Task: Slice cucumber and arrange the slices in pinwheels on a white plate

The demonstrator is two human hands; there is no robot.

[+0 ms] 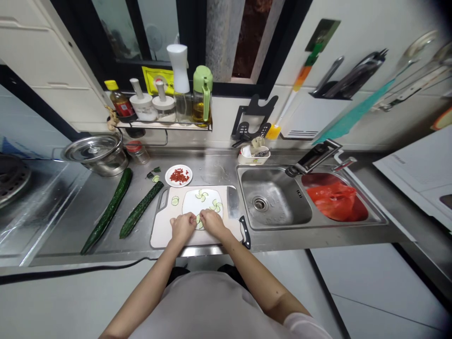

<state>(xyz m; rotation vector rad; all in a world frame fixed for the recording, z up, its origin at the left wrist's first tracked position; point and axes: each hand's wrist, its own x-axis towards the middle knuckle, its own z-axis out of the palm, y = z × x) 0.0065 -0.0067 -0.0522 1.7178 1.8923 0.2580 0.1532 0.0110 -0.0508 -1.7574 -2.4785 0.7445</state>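
Note:
A white square plate [190,197] lies on the cutting board [162,230]. Toward its far side is a fan of cucumber slices [201,195], with a second fan [216,205] at its right. At the plate's near edge, my left hand [182,228] and my right hand [213,223] meet over more slices [199,221]. Both have their fingertips pinched on thin cucumber slices, partly hidden by the fingers. A few loose slices [175,201] rest on the board left of the plate. A kitchen knife [233,202] lies along the board's right side, its black handle toward me.
Two cucumbers [109,212] [141,210] lie left of the board. Behind it stands a small plate of chopped red pieces [179,175]. The sink [278,202] is at right, with a red bag [334,200] in its second basin. A lidded steel pot [97,153] stands back left.

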